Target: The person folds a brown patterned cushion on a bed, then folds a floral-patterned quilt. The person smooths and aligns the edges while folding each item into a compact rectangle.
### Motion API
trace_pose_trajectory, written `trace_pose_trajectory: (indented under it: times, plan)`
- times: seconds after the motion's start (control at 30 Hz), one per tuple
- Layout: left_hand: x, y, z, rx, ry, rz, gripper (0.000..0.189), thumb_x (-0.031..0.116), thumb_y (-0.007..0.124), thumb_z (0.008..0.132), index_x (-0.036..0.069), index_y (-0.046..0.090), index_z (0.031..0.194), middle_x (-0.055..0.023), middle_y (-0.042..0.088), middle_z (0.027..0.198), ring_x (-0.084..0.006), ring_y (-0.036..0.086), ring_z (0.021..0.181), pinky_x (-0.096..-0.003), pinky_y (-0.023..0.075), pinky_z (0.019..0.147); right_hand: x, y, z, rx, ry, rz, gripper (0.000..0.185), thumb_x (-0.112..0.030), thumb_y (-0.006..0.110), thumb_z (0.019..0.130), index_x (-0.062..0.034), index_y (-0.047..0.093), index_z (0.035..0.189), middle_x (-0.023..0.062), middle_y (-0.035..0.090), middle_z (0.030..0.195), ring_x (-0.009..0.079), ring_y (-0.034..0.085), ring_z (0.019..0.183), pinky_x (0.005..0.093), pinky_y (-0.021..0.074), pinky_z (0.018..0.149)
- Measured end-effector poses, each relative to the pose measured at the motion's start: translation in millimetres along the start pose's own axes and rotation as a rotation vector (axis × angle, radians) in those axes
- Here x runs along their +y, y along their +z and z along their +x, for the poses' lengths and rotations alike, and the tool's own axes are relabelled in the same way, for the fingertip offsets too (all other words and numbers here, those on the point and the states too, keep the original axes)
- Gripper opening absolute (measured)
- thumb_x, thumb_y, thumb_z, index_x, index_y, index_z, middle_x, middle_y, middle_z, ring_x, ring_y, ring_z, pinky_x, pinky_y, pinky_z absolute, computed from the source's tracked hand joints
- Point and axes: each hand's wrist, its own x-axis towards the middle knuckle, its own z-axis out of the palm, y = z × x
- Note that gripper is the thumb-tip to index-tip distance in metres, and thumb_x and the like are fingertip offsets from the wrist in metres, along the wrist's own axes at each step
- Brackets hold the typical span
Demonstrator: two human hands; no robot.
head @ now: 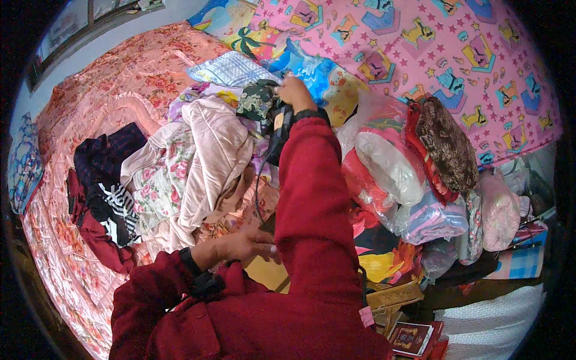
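Note:
My right hand (296,93) reaches far forward with curled fingers at the edge of a dark green patterned cloth (255,100). Whether the fingers grip it is not clear. Just below that hand lies a black item with a tan patch (280,122), partly hidden by the sleeve. My left hand (234,245) is held low near my body, fingers spread and holding nothing visible; the right sleeve covers its fingertips. Between the hands and to the left spreads a heap with a pale pink blanket (216,130) and a rose-printed white cloth (164,173). A blue-and-white checked cloth (234,69) lies beyond it.
Dark folded clothes (108,155) and a maroon garment (101,245) lie left on a floral peach bedspread (85,117). Right, plastic-wrapped bedding (389,164) stands beside a brown plush blanket (445,144). A pink cartoon-printed sheet (405,49) hangs or lies behind. A wooden piece (395,294) is near my right side.

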Motion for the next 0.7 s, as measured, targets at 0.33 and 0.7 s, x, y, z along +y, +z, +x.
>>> trace_pose_trajectory:
  times: [0.33, 0.7]
  plan:
    - [52.8, -13.5, -11.2, 0.130, 0.520, 0.239, 0.018, 0.010, 0.055, 0.095, 0.001, 0.064, 0.108, -0.0073, 0.067, 0.101, -0.0164, 0.062, 0.095, -0.0309, 0.0485, 0.084, -79.9, 97.6, -137.8, -0.167, 0.096, 0.096, 0.027, -0.023, 0.060, 0.082, 0.0009, 0.066, 0.092, 0.0212, 0.067, 0.095, 0.0377, 0.064, 0.091, 0.0453, 0.0517, 0.078]
    - [24.8, 47.4, 63.5, -0.555, 0.240, 0.319, 0.034, 0.028, 0.051, 0.098, -0.003, 0.063, 0.108, -0.0164, 0.067, 0.102, -0.0233, 0.062, 0.099, -0.0353, 0.0460, 0.088, -167.5, 218.6, -288.3, 0.045, -0.494, 0.127, 0.015, -0.014, 0.060, 0.077, -0.0070, 0.054, 0.089, 0.0124, 0.063, 0.090, 0.0312, 0.062, 0.087, 0.0411, 0.0524, 0.071]
